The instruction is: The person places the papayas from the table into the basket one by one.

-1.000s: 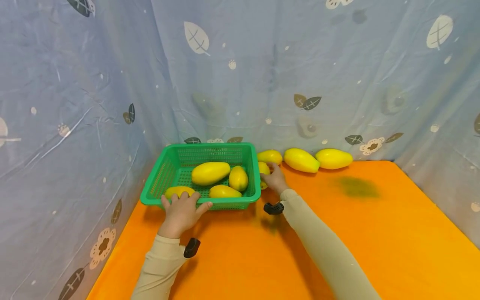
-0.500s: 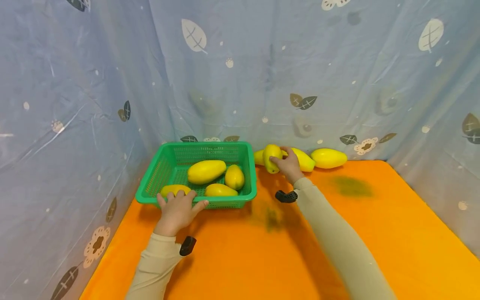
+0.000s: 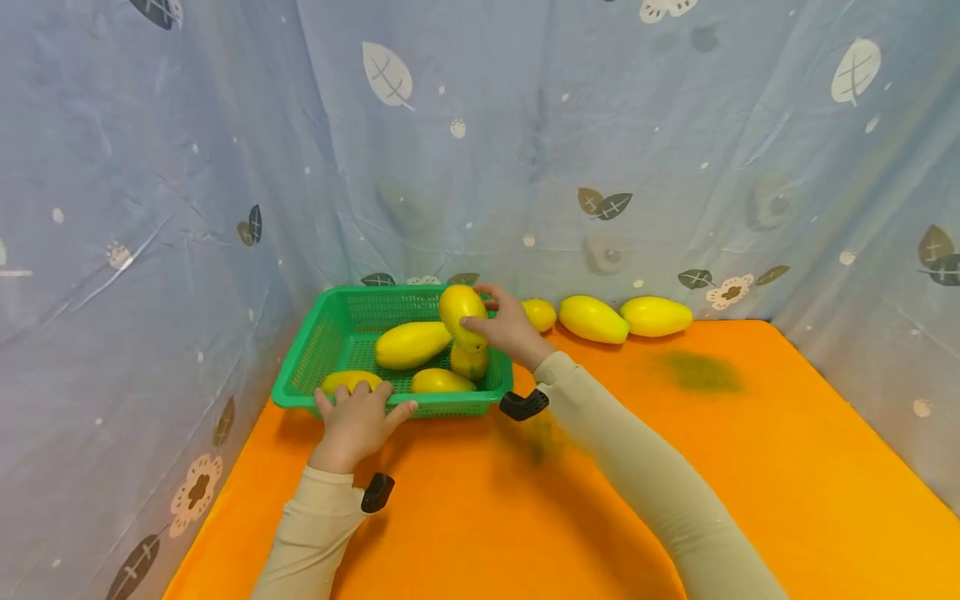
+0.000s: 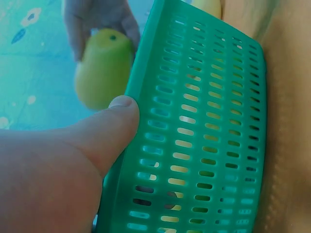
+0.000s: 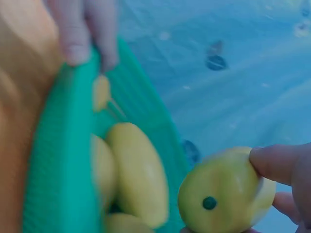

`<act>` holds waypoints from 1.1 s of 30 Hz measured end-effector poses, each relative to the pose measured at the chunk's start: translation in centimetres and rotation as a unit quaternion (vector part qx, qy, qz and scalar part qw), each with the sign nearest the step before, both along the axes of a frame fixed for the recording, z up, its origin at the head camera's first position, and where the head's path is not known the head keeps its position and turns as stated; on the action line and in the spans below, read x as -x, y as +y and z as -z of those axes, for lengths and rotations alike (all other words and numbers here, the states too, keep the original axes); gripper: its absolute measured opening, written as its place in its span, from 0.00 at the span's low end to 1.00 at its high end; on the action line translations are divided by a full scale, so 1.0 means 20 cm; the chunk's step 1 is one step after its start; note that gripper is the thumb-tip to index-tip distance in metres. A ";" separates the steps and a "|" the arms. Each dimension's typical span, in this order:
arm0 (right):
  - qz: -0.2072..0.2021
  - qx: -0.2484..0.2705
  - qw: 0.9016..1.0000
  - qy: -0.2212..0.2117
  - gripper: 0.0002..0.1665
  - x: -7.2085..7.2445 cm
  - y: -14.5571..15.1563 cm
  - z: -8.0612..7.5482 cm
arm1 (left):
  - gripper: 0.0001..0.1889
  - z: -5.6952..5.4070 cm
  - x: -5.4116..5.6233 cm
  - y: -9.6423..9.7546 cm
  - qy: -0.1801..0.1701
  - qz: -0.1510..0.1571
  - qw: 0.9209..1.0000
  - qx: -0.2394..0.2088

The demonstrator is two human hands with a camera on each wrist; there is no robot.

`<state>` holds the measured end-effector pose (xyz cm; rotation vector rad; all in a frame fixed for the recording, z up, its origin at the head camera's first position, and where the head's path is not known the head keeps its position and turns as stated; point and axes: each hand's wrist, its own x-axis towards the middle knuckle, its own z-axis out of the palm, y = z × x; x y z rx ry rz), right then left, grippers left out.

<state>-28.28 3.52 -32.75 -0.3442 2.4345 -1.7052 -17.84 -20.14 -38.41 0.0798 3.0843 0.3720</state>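
The right hand (image 3: 513,329) pinches a yellow papaya (image 3: 460,307) between thumb and fingers, raised over the right side of the green plastic basket (image 3: 450,399). A dark round spot marks the end of this held papaya (image 5: 228,191) in the right wrist view. The left hand (image 3: 352,429) holds the basket's front rim near its left corner. Its fingers hook over the edge, while its thumb (image 4: 119,116) lies along the rim in the left wrist view. Several papayas lie inside, including a long one (image 3: 411,345) and one (image 3: 470,363) partly hidden beneath the held fruit.
Along the back curtain, on the orange table (image 3: 750,458), lie more papayas: one (image 3: 540,314) beside the basket, a middle one (image 3: 592,318) and a right one (image 3: 656,316). Patterned curtains (image 3: 480,167) enclose the table at the back and both sides.
The right hand has picked up the papaya from beside the basket's right wall, lifted it, and carried it left over the basket. The left hand has stayed on the front rim.
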 end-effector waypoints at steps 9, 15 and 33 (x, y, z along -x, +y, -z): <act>-0.016 -0.059 0.998 -0.019 0.37 -0.02 -0.16 0.19 | 0.34 0.01 0.00 0.01 0.003 0.000 1.000 0.002; -0.012 -0.059 0.998 -0.024 0.36 -0.02 -0.17 0.22 | 0.34 0.01 0.01 0.00 0.007 0.001 1.000 -0.003; -0.008 -0.024 0.999 -0.023 0.34 0.03 -0.08 0.17 | 0.33 0.00 0.00 0.00 0.006 -0.002 1.000 -0.003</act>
